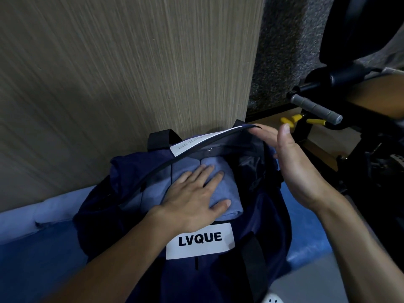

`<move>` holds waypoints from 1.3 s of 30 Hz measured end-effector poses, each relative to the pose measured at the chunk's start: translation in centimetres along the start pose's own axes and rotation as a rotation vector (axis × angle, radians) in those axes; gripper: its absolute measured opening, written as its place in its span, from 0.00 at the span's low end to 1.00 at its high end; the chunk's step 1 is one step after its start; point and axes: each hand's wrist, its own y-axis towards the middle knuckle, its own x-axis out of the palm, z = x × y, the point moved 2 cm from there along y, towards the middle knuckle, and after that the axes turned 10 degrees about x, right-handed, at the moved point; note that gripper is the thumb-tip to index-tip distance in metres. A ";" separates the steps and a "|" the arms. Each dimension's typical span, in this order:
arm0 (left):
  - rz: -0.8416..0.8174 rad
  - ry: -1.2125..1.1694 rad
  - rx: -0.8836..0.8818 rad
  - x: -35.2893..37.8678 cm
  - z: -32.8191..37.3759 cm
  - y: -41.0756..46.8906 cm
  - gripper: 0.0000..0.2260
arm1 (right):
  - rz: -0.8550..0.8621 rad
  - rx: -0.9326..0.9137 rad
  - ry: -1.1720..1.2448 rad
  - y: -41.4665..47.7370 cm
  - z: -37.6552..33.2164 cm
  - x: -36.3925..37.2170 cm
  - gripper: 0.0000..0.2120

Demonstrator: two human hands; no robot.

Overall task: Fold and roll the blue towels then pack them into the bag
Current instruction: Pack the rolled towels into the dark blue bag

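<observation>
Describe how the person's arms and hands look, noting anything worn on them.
Both are bare. The left hand and right hand wear no gloves, and no rings, watch or bracelet show. The left forearm and right forearm are uncovered to the frame's edge, so no sleeve is visible. Fingernails look short and unpainted.

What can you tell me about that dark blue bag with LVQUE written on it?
The bag is navy fabric, soft and slumped, with a white LVQUE label on its near side and black straps. It lies on a blue surface against a wood-grain panel. Its top is open, a white tag along the far rim. Light blue rolled towels lie inside; the left hand presses flat on them, the right hand touches the rim's right end.
</observation>
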 end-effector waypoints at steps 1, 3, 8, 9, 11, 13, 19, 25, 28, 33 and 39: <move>-0.007 0.008 0.002 0.1 0.0 -0.1 0.34 | 0.001 0.004 0.000 0.0 0.0 0.0 0.36; -0.014 0.018 0.002 0.1 0.1 0.0 0.34 | 0.003 -0.001 -0.004 -0.1 -0.1 0.0 0.36; -0.021 0.011 0.010 0.0 -0.1 0.1 0.34 | -0.004 -0.008 0.024 -0.3 -0.3 -0.1 0.35; -0.003 0.010 0.012 0.0 -0.1 0.1 0.34 | -0.003 -0.008 0.015 -0.2 -0.1 0.0 0.36; 0.053 0.010 0.019 -0.1 0.0 0.0 0.34 | 0.004 -0.010 -0.029 0.0 0.5 0.0 0.36; 0.084 0.010 0.025 -0.1 0.0 -0.2 0.34 | 0.008 -0.019 -0.087 -0.1 0.8 0.0 0.35; 0.075 0.023 0.019 0.3 0.0 -0.3 0.36 | 0.101 -0.163 -0.398 -0.9 0.7 0.2 0.30; 0.152 0.002 0.091 0.1 0.1 -0.8 0.30 | 0.146 -0.318 -0.695 -1.3 1.1 0.8 0.28; 0.107 0.034 0.075 0.3 0.1 -0.9 0.31 | 0.144 -0.336 -0.742 -1.8 1.0 0.9 0.29; 0.077 0.008 0.067 -0.7 0.5 -0.9 0.32 | 0.137 -0.349 -0.763 -2.6 0.8 1.1 0.26; 0.227 -0.155 0.064 -3.6 0.1 -5.2 0.27 | 0.157 -0.471 -0.696 -4.1 -1.9 3.7 0.18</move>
